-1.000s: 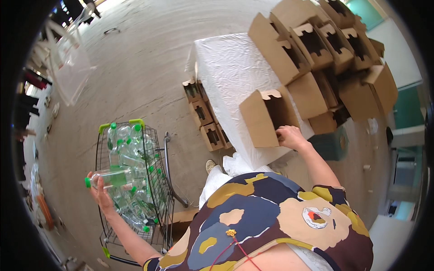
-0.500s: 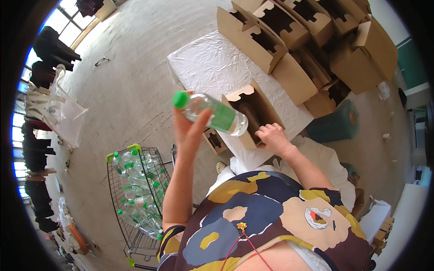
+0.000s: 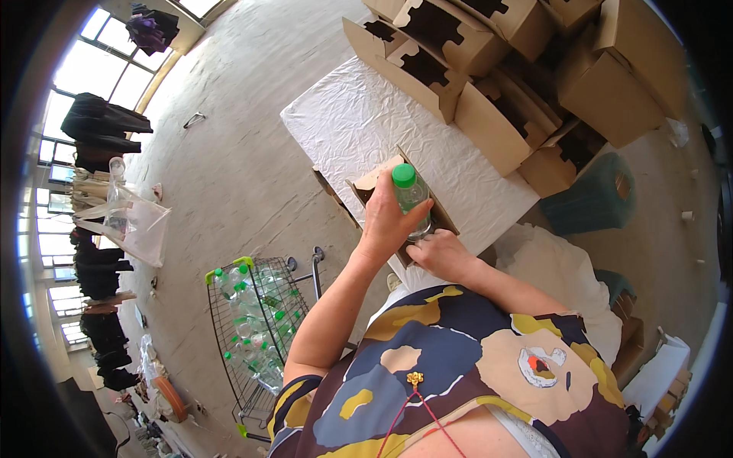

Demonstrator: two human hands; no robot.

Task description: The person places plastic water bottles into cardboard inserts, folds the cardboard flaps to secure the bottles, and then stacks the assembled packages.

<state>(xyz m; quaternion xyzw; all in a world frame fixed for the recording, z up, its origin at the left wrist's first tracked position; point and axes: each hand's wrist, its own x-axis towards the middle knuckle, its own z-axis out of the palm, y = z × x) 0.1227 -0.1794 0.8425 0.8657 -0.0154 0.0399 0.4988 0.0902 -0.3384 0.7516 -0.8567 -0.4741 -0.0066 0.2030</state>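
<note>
My left hand is wrapped round a clear plastic bottle with a green cap. It holds the bottle over the open cardboard box, cap up and tilted; the bottle's lower end is partly hidden. The box lies on a table covered in crinkled white sheeting. At the box's near end, my right hand has its fingers curled on the edge. Left of me, a black wire shopping cart with green corners holds several green-capped bottles.
Several open cardboard boxes crowd the table's far right end. Beside them stands a translucent green bin. White sheeting bulges to my right. Dark clothes and a clear plastic bag hang along the left, near windows.
My left hand has moved right and down, bringing the bottle from beside the box to above it and turning it more upright. My right hand stays at the box's near edge.
</note>
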